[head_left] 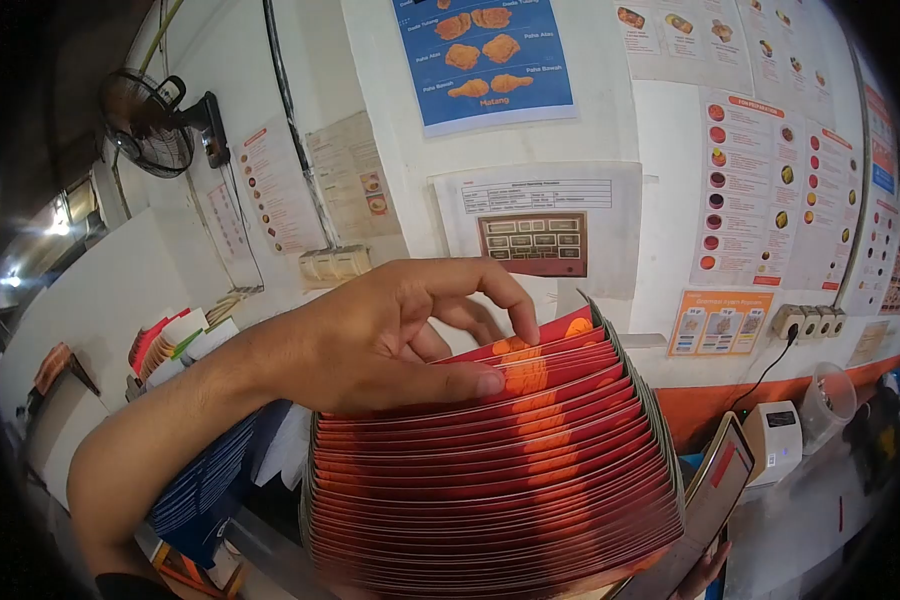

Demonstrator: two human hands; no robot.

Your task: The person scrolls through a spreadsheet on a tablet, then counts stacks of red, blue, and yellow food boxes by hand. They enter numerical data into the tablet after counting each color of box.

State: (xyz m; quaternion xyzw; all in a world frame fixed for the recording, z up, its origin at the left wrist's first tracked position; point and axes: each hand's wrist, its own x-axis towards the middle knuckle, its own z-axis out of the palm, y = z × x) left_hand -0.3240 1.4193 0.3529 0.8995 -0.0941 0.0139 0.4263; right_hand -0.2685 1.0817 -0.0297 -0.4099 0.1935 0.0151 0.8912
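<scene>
My left hand [370, 340] reaches in from the left over a thick stack of red cardboard sheets with orange print [500, 470], which look like food cartons folded flat. Its thumb presses the front face near the top, and the index finger curls over the upper edges, so the topmost sheets are pinched between them. The stack leans close to me and fans slightly. Low on the right, part of my right hand [708, 572] shows below the stack's right side; most of it is hidden, and its grip cannot be made out.
Right of the stack are a tablet-like device [720, 475], a small white machine [773, 440] and a clear plastic container [830, 395]. Blue folded cartons [210, 480] lie beneath my left forearm. A fan [148, 122], printed posters [490, 60] and power sockets [815, 322] line the wall.
</scene>
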